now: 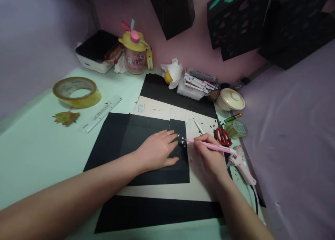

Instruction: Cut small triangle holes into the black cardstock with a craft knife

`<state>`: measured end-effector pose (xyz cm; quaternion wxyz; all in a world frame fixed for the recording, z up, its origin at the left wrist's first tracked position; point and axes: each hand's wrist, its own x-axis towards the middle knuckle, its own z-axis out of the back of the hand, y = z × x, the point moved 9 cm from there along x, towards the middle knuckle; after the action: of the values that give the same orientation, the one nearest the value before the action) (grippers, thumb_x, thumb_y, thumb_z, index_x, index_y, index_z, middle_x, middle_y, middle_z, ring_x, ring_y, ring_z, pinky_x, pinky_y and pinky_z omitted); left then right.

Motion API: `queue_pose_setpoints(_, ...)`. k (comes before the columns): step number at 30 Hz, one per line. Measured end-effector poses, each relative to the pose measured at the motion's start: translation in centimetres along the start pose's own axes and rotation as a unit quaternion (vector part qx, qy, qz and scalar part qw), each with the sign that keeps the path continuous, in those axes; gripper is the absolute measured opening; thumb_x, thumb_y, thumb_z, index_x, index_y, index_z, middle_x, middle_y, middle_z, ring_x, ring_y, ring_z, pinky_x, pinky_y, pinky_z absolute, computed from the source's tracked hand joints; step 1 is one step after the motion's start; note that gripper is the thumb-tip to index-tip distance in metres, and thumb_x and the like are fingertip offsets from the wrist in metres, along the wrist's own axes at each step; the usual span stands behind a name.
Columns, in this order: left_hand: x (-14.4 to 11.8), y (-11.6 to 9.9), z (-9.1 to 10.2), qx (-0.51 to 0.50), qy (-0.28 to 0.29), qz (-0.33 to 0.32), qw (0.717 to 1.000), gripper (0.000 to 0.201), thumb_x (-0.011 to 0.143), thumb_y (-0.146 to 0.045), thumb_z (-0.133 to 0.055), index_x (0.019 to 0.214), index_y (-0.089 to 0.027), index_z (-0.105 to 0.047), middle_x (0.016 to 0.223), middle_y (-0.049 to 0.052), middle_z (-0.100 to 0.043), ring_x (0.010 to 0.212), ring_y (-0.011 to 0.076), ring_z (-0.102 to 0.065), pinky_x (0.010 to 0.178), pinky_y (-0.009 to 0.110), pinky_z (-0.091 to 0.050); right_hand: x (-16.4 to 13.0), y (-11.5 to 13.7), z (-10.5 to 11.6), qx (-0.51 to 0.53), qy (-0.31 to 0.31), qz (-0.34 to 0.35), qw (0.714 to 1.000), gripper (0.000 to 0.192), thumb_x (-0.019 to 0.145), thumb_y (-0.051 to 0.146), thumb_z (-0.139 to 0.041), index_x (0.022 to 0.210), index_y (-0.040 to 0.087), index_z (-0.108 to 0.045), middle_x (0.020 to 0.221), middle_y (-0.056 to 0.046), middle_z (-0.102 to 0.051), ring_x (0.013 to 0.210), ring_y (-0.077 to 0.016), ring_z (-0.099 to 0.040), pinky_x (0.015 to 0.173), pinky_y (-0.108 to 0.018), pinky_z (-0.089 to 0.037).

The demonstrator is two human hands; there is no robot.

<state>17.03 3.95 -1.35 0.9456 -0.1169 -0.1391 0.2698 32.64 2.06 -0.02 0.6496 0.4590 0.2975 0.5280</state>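
Black sheet (pixel 141 135), centre of frame; small triangular cut-outs (pixel 182 138) near its right edge. Pink pen-like tool (pixel 213 146), long axis nearly level, tip at the cut-outs, pinched in right hand (pixel 212 159). Left hand (pixel 158 149), nearer: fingers spread flat, gripping nothing, just left of cut-outs.

One ruler (pixel 101 115), one leaf (pixel 66 118) and one of two tape rolls (pixel 89 100) lie left of the left hand (pixel 159 150). The right hand (pixel 209 158) has one pink pen (pixel 214 147); to its right are one pair of scissors (pixel 223 136), one glue gun (pixel 241 166), one lidded bowl (pixel 231 99) and the other tape roll (pixel 237 129).
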Motion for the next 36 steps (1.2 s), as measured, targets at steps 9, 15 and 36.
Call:
queue_pose_setpoints(9, -0.1, 0.4, -0.3, -0.025, -0.006, 0.005, 1.0, 0.044, 0.09, -0.042, -0.051, 0.119, -0.011, -0.065, 0.136, 0.012, -0.056, 0.132, 0.0266, -0.047, 0.113, 0.041, -0.035, -1.0, -1.0, -1.9, -0.029, 0.048, 0.023, 0.998, 0.008, 0.081, 0.025, -0.063, 0.074, 0.021, -0.062, 0.068, -0.001, -0.064, 0.061, -0.0149, -0.058, 0.055, -0.025, -0.044)
queue_pose_setpoints(15, -0.2, 0.4, -0.1, -0.024, -0.033, -0.006, 0.999, 0.039, 0.09, -0.038, -0.05, 0.115, -0.012, -0.066, 0.135, 0.011, -0.057, 0.13, 0.0257, -0.049, 0.112, 0.04, -0.037, -1.0, -1.3, -2.1, -0.049, 0.062, 0.022, 0.997, 0.004, 0.081, 0.024, -0.063, 0.077, 0.021, -0.063, 0.071, -0.002, -0.068, 0.063, -0.016, -0.061, 0.054, -0.025, -0.046)
queue_pose_setpoints(36, 0.0, 0.5, 0.0, -0.038, -0.026, 0.001, 0.999, 0.034, 0.09, -0.033, -0.055, 0.115, -0.012, -0.066, 0.135, 0.01, -0.057, 0.13, 0.0263, -0.049, 0.111, 0.041, -0.038, -0.9, -1.4, -2.4, -0.045, 0.074, 0.006, 0.996, 0.004, 0.082, 0.021, -0.063, 0.078, 0.021, -0.062, 0.073, 0.0, -0.067, 0.065, -0.0143, -0.061, 0.06, -0.024, -0.047)
